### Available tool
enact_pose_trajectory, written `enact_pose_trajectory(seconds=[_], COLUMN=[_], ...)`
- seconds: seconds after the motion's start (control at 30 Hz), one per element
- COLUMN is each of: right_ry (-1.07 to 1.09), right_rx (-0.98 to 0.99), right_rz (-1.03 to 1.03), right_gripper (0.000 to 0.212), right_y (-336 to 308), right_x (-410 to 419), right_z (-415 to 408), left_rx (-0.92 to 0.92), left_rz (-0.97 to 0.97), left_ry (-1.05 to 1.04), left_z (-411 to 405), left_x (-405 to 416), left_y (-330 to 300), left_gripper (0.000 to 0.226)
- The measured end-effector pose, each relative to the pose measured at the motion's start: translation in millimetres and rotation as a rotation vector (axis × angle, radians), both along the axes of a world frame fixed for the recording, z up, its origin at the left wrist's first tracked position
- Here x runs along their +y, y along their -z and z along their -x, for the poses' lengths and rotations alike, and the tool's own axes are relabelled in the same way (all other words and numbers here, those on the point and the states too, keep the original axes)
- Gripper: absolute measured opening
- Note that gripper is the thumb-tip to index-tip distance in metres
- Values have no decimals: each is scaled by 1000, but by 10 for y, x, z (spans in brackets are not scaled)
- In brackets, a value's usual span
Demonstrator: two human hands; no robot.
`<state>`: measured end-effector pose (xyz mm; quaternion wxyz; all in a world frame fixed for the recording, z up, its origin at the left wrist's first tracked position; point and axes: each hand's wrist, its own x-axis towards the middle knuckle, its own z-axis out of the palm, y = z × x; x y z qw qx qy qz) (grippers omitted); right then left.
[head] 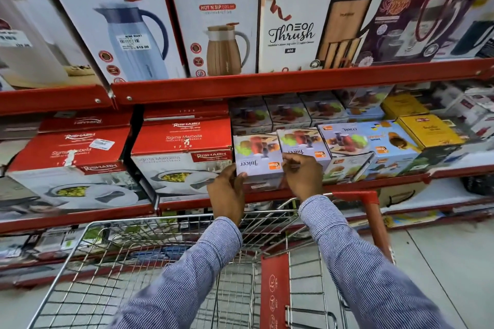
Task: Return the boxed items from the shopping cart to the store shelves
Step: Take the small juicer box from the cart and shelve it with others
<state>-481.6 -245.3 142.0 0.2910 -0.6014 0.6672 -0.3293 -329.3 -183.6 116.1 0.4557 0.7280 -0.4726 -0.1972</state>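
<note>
A small lilac juicer box (257, 155) sits at the front of the middle red shelf (267, 88), upside-down lettering facing me. My left hand (227, 191) grips its left side and my right hand (303, 172) grips its right side. More juicer boxes (344, 139) lie to its right and behind it. Below my arms stands the wire shopping cart (149, 254); no boxes show in the part of its basket I can see.
Red Rishabh casserole boxes (181, 152) stand left of the juicer box. Tall flask boxes (222, 24) fill the shelf above. Yellow boxes (427, 128) lie at the right. The cart's red handle (371, 211) and red child-seat flap (275, 288) are near my right arm.
</note>
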Motion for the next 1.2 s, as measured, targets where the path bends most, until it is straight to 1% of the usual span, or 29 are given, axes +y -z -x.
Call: enact_pose_trajectory(seconds=[0.07, 0.13, 0.2, 0.27, 0.3, 0.37, 0.47, 0.53, 0.6, 0.67, 0.73, 0.77, 0.83, 0.93, 1.03, 1.2], right_ry=[1, -38, -112, -169, -193, -264, -371, -480, -605, -706, -783, -811, -837, -846, -851, -861], right_rx=[20, 112, 279, 455, 527, 641, 754, 854, 951, 978, 995, 1007, 1024, 1011, 973, 976], right_rz=[30, 78, 113, 89, 62, 6, -37, -79, -91, -83, -60, -55, -45, -11, 8, 22], right_gripper=[24, 21, 17, 11, 15, 31, 44, 64, 88, 111, 123, 125, 121, 113, 120, 120], right_y=[-21, -51, -98, -172, -207, -271, -379, -455, -514, -542, -539, -532, -513, -475, -436, -442], right_x=[-2, -16, -36, -50, -60, -87, -209, -359, -524, -663, -757, -787, -819, -845, -874, -894], right_z=[-37, -71, -109, -149, -170, -195, -170, -135, -134, -174, -223, -243, -263, -271, -265, -290], left_rx=[5, -44, -140, -288, -357, -431, -434, -439, -438, -428, -415, -400, -367, -335, -317, -258], left_rz=[0, 1, 8, -17, -49, -101, -114, -99, -92, -79, -62, -58, -54, -40, -23, -3], left_ry=[-2, 6, 53, 126, 155, 185, 208, 217, 220, 217, 208, 203, 190, 172, 163, 146], left_z=[-20, -28, -34, -44, -44, -39, -48, -69, -96, -116, -132, -140, -154, -169, -173, -173], left_x=[-32, -54, -74, -92, -97, -108, -125, -132, -129, -117, -105, -104, -106, -124, -135, -154], left_y=[5, 3, -10, -41, -69, -109, -123, -114, -106, -87, -64, -53, -42, -17, 13, 42], left_gripper=[30, 29, 29, 30, 31, 36, 37, 35, 36, 37, 35, 31, 26, 26, 24, 20])
